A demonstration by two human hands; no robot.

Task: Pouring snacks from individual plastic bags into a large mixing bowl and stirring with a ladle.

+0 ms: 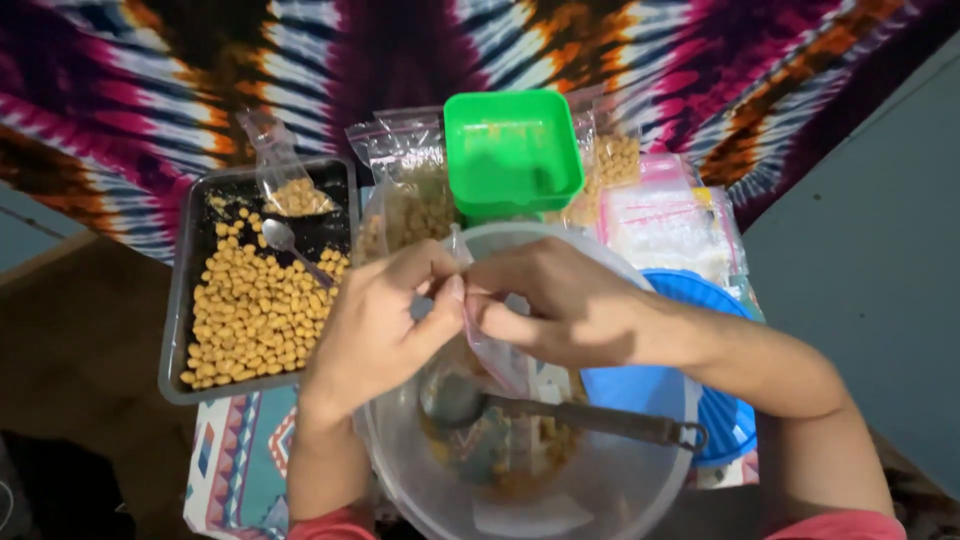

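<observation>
My left hand (385, 320) and my right hand (545, 305) meet above a clear plastic bowl (400, 470), both pinching the top edge of a small clear zip bag (492, 350) that hangs between them. Inside the bowl lies a metal spoon (560, 412) with a dark handle, over some yellow-brown residue. To the left, a dark grey tray (185, 300) holds many yellow-orange pellets and a small metal spoon (285, 242).
A green square container (512, 150) stands behind the bowl, with filled clear bags (405, 185) beside it and a stack of empty bags (670, 225) at right. A blue round lid (640, 385) sits under my right forearm. A patterned cloth covers the small table.
</observation>
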